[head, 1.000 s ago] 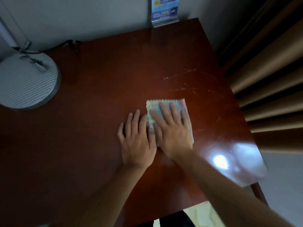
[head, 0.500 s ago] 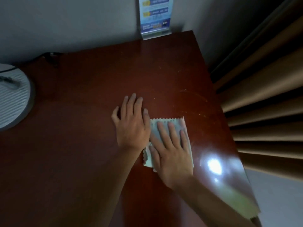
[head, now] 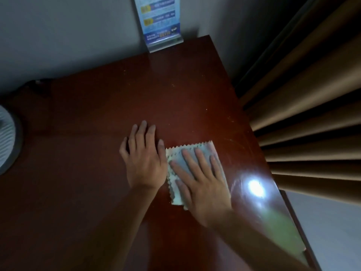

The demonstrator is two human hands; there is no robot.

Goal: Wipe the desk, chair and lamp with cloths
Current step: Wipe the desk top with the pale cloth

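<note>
A small pale cloth (head: 176, 155) with zigzag edges lies flat on the dark red-brown desk (head: 88, 118), towards its right side. My right hand (head: 201, 178) presses on the cloth with straight, spread fingers and covers most of it. My left hand (head: 145, 157) rests flat on the bare wood just left of the cloth, its fingers straight and close together. The round grey lamp base (head: 7, 141) shows only partly at the left edge. No chair is in view.
A blue printed sign in a clear stand (head: 160, 22) sits at the desk's back edge against the wall. Brown pleated curtains (head: 304, 114) hang just beyond the right edge. A dark cable (head: 37, 83) runs along the back left. A bright light reflection (head: 256, 187) glares near the right edge.
The view has swung right, so the lamp base slid almost out of frame. My left hand moved forward, ahead of the right hand. The right hand stays pressed on the cloth.
</note>
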